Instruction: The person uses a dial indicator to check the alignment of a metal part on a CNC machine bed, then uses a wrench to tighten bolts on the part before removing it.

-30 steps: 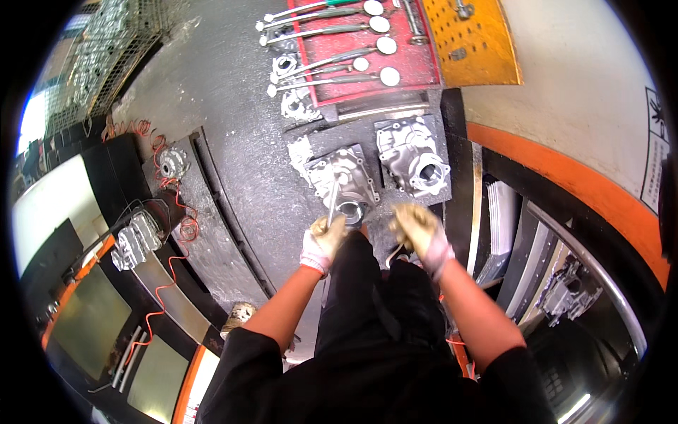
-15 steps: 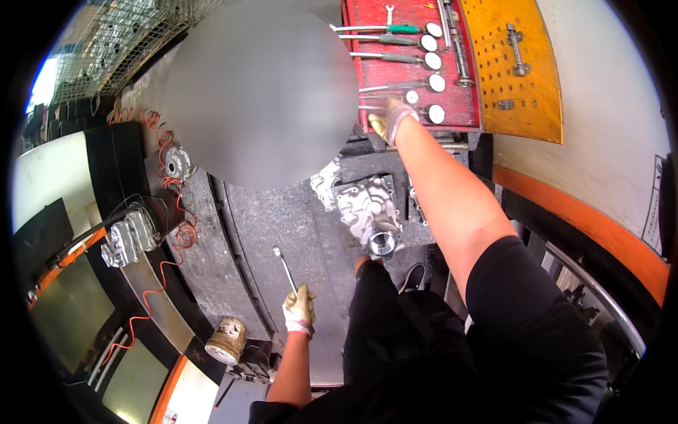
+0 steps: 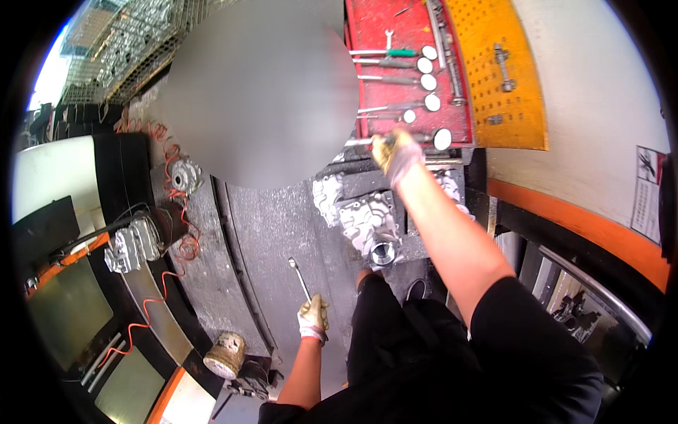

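My gloved left hand [image 3: 313, 316] is closed around the handle of a slim silver metal wrench [image 3: 299, 278], held low by my hip with its ring end pointing away over the gritty grey workbench [image 3: 275, 233], probably to keep it out of the way. My gloved right hand [image 3: 397, 152] is stretched up to the red tool board [image 3: 374, 28], fingers wrapped on a long steel tool with a round white end [image 3: 424, 138] at the bottom of the rack. Between my arms the rough silver cast-metal housing [image 3: 367, 222] sits on the bench, its round opening facing me.

Head-worn fisheye, steeply downward, close
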The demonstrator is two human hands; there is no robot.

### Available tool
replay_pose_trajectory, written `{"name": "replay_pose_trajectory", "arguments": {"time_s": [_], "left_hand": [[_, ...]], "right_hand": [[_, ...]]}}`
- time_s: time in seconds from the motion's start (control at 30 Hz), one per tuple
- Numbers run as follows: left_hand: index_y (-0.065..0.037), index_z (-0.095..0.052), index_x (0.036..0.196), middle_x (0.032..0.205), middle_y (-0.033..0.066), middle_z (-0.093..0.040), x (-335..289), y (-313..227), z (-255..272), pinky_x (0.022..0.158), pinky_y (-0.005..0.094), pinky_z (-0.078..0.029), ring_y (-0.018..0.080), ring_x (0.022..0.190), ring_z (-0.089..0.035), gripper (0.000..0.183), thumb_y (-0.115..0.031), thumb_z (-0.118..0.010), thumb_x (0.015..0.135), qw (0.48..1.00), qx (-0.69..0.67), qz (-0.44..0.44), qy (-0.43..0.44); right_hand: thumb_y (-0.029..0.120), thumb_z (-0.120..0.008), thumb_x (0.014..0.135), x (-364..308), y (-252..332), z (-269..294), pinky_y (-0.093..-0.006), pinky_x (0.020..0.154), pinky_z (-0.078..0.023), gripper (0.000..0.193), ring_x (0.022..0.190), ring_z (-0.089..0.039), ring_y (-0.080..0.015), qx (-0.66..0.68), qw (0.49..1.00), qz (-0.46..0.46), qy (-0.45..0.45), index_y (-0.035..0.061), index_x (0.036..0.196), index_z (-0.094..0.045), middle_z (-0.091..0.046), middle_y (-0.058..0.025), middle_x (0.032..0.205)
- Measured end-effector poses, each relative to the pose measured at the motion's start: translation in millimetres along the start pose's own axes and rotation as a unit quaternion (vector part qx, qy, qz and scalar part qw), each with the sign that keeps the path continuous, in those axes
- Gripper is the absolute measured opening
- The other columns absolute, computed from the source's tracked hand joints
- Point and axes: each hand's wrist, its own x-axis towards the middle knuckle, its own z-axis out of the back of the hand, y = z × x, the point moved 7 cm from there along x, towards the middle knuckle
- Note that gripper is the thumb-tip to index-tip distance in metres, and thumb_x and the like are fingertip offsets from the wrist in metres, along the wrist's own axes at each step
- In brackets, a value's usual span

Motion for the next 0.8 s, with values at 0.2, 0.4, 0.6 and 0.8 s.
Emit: {"name": "replay_pose_trajectory", "arguments": {"time_s": [0.2,0.4,0.6,0.8], "left_hand": [[-0.008,-0.062,0.074,0.048,-0.0018,-0.041,-29,-45,-19,0.033,0.0302,-0.028,0.012,0.034,-0.036,0.036,-0.038,-0.065,0.095,0.995,0.045,-0.081,0.023],[-0.005,-0.062,0.066,0.056,0.0013,-0.055,-91,-79,-83,0.046,0.0305,-0.037,0.0089,0.048,-0.046,0.042,-0.035,-0.068,0.094,0.886,0.366,-0.277,0.072],[-0.002,-0.061,0.066,0.059,-0.0008,-0.056,-168,-47,-195,0.052,0.032,-0.038,0.0072,0.057,-0.045,0.04,-0.029,-0.074,0.092,0.666,0.56,-0.428,0.244],[-0.008,-0.054,0.061,0.056,-0.0034,-0.049,-195,30,-296,0.051,0.0324,-0.036,0.0071,0.054,-0.041,0.041,-0.025,-0.074,0.092,0.578,0.651,-0.429,0.239]], "right_hand": [[0.037,-0.066,0.101,-248,-3,77,-0.0284,0.064,-0.061,0.036,0.071,-0.069,-0.0148,-0.209,0.924,0.24,0.211,0.0032,0.113,-0.064,-0.075,-0.0114,0.1],[0.008,-0.067,0.101,-409,49,263,-0.0281,0.079,-0.059,0.017,0.086,-0.067,-0.0108,-0.255,0.88,0.373,0.149,0.0016,0.116,-0.063,-0.071,-0.0074,0.105],[0.015,-0.06,0.104,-538,77,507,-0.0352,0.087,-0.06,0.023,0.098,-0.07,-0.0189,-0.087,0.836,0.538,-0.067,-0.0004,0.12,-0.06,-0.069,-0.0131,0.116],[0.005,-0.067,0.099,-674,99,777,-0.0251,0.088,-0.055,0.022,0.097,-0.064,-0.0118,0.023,0.64,0.698,-0.321,0.0021,0.12,-0.065,-0.069,-0.0055,0.11]]}}
